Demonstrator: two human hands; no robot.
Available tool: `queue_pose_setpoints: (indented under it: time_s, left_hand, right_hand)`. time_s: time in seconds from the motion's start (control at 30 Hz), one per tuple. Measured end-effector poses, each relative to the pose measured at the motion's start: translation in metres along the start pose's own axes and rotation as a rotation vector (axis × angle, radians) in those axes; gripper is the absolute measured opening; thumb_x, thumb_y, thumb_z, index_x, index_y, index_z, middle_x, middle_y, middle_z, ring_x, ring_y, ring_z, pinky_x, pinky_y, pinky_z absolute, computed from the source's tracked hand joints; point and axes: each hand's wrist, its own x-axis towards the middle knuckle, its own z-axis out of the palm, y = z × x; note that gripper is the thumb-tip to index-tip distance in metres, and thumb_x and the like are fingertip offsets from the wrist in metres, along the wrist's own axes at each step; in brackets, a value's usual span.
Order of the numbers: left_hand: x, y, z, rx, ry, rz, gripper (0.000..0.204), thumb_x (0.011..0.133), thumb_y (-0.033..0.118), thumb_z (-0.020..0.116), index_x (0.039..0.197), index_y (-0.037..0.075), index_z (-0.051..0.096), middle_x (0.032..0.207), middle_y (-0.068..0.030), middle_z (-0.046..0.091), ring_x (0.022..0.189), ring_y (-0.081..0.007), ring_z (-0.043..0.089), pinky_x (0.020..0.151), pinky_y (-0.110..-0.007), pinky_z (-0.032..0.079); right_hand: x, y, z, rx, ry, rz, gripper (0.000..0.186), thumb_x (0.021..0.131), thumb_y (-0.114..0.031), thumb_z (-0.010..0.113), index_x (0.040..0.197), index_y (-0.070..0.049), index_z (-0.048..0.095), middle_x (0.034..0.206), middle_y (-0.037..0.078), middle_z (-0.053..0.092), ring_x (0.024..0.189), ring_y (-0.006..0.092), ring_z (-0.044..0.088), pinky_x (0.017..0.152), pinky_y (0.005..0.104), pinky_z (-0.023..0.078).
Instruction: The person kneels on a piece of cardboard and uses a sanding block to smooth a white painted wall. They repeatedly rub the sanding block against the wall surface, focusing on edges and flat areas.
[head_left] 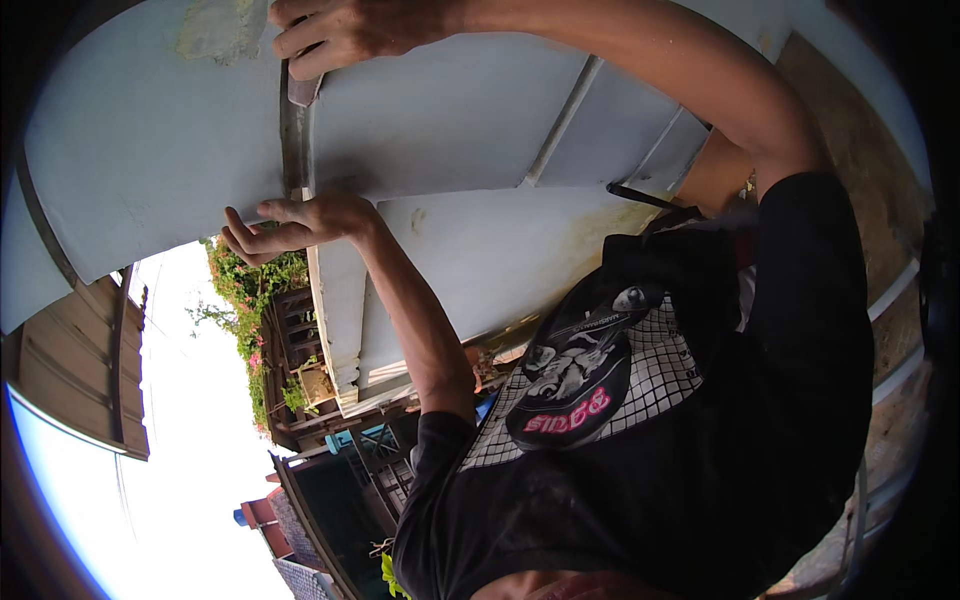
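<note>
My right hand (pixel 350 35) is at the top, its fingers closed round a small brownish-grey block (pixel 304 90). That block rests on a dark narrow strip (pixel 296 145) between pale blue-grey panels (pixel 430 120); its exact kind does not show. Lower down, near the end of the same strip, my left hand (pixel 290 225) has its fingers apart and loosely bent. Nothing shows in it. Its wrist lies close to the panel edge, though I cannot tell whether they touch. A smoky dark smudge or shadow marks the panel beside this hand.
Thin battens (pixel 562 125) cross the panels, and a stained patch (pixel 215 30) shows at upper left. A brown corrugated sheet (pixel 75 365) is at far left. Beyond the panel edge are bright sky, a flowering plant (pixel 245 320) and roofs (pixel 290 535). A black strap-like piece (pixel 645 197) lies near my shirt.
</note>
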Motion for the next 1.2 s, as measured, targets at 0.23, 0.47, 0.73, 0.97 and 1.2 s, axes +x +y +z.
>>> queue_pose_setpoints:
  time_s: [0.23,0.47,0.73,0.97,1.2]
  left_hand:
    - [0.016,0.031,0.051,-0.175,0.05,0.092,0.052,0.107,0.045,0.041,0.138,0.004,0.051,0.142,-0.0183,0.033,0.142,-0.035,0.029,0.112,-0.067,0.034]
    - [0.006,0.023,0.024,-0.198,0.064,0.07,0.048,0.107,0.038,0.04,0.14,0.004,0.05,0.141,-0.0167,0.035,0.137,-0.0326,0.033,0.114,-0.06,0.033]
    - [0.001,0.034,0.039,-0.262,0.089,0.016,0.047,0.103,0.035,0.043,0.138,0.005,0.052,0.138,-0.016,0.038,0.136,-0.0323,0.033,0.109,-0.06,0.033]
    - [-0.002,0.035,0.036,-0.255,0.103,0.02,0.046,0.104,0.037,0.043,0.137,0.006,0.052,0.14,-0.0153,0.036,0.14,-0.0336,0.029,0.111,-0.063,0.03]
    - [-0.003,0.033,0.039,-0.215,0.091,0.036,0.048,0.103,0.04,0.048,0.137,0.005,0.053,0.14,-0.0166,0.034,0.142,-0.0351,0.026,0.112,-0.066,0.028]
  right_hand:
    - [0.018,0.044,-0.037,-0.082,-0.08,0.004,0.009,0.081,-0.013,0.075,0.08,-0.016,0.066,0.081,-0.01,0.058,0.096,0.0061,0.061,0.097,0.0274,0.051]
    - [0.01,0.051,-0.043,-0.191,-0.054,0.029,0.009,0.089,-0.015,0.07,0.08,-0.015,0.069,0.085,-0.005,0.065,0.091,0.0141,0.062,0.083,0.0332,0.051]
    - [0.013,0.053,-0.058,-0.185,-0.015,-0.001,0.016,0.089,-0.02,0.066,0.074,-0.015,0.068,0.082,-0.002,0.061,0.09,0.0172,0.058,0.084,0.035,0.046]
    - [0.009,0.07,-0.074,-0.18,-0.161,-0.015,0.015,0.089,-0.02,0.064,0.075,-0.015,0.065,0.082,0.0,0.059,0.09,0.0159,0.059,0.083,0.0345,0.048]
    - [0.011,0.057,-0.1,-0.249,-0.122,0.259,0.016,0.086,-0.017,0.072,0.075,-0.008,0.064,0.08,0.004,0.061,0.084,0.0212,0.061,0.073,0.0374,0.049]
